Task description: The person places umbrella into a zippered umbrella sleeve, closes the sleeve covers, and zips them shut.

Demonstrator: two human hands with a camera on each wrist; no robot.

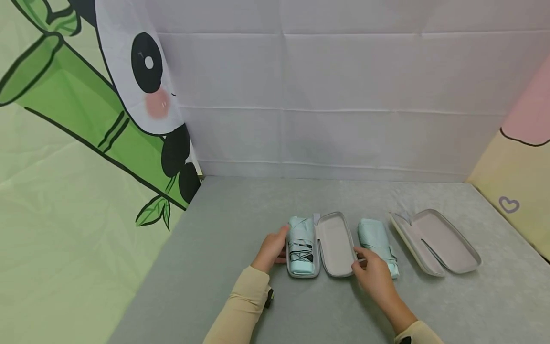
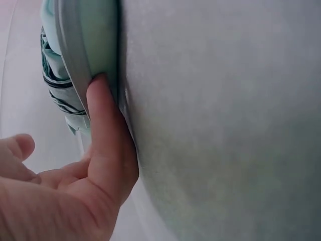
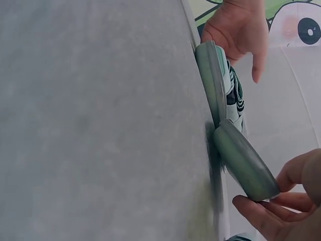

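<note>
A grey zip case lies unfolded on the table, with a mint-green folded umbrella in its left half. My left hand is at the case's left side; in the left wrist view a nearly straight finger touches the outer wall. The case's lid is tilted up off the table in the right wrist view. At the lid's free edge, my right hand pinches it between thumb and fingers. The umbrella's lower part shows dark-edged folds.
Right of the lid, partly behind my right hand, lies a second mint-green folded umbrella. Farther right a second case lies spread with nothing in its visible half. The grey table meets a white cloth backdrop at the back.
</note>
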